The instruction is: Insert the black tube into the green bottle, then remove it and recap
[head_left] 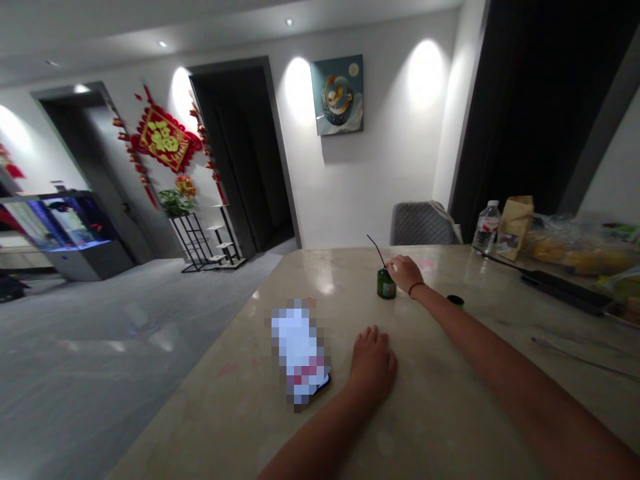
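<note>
A small green jar (387, 287) stands upright on the table (440, 413), toward its far side, with a thin dark stick (376, 251) rising from its mouth and leaning left (the upper end has a slight kink). The right hand (406, 275) is at the jar's mouth, its fingers drawn together beside the lower end of the stick; whether they pinch the stick or only touch the rim, I cannot tell. The left hand (373, 357) lies palm down on the tabletop, fingers a little spread, with a phone (301, 350) just beside it, its screen blurred into blocks. A dark round lid (455, 301) sits beyond the right forearm.

The tabletop is pale beige and glossy, catching light, with faint pinkish marks. Along its right side are a clear bottle (487, 228), a brown paper bag (515, 227), plastic bags (575, 247) with something yellow inside, and a long black tray-like object (570, 291).

Behind the table are a grey quilted chair (420, 225) and a white wall (380, 180) with a framed picture (338, 95). Leftward, a dark doorway (245, 153), a red hanging ornament (165, 139), a potted plant (176, 202) and an aquarium (70, 220) line the grey floor (100, 373).
</note>
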The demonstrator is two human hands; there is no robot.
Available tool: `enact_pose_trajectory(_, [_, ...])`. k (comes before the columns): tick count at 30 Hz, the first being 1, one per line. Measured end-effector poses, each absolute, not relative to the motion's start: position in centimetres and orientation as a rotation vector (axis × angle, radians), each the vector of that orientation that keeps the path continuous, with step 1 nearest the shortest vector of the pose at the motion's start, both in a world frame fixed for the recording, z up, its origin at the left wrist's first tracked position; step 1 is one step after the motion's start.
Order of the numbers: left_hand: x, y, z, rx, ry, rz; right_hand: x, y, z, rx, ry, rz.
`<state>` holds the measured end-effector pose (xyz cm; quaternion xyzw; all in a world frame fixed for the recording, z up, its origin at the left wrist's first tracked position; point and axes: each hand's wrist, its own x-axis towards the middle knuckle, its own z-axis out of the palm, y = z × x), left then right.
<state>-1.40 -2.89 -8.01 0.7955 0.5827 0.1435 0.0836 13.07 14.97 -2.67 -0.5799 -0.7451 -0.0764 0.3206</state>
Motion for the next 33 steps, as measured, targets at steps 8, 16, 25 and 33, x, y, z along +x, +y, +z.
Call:
enact_pose_trajectory(8, [-1.4, -2.7, -8.0, 2.382, 1.739, 0.415, 12.7, 15.8, 0.5, -1.824, -2.105, -0.043])
enact_pose_trajectory(16, [-1.6, -2.8, -8.1, 2.393, 1.725, 0.427, 12.3, 17.2, 1.9, -1.833, -2.261, -0.051])
enact_pose_trajectory(25, [-1.5, -2.9, -7.8, 2.380, 1.747, 0.407, 12.1, 16.5, 1.9, -1.732, -2.358, -0.147])
enact_pose_trajectory(33, [-1.4, -2.9, -7.7, 2.376, 1.747, 0.380, 12.2, 16.8, 1.9, -1.719, -2.248, -0.099])
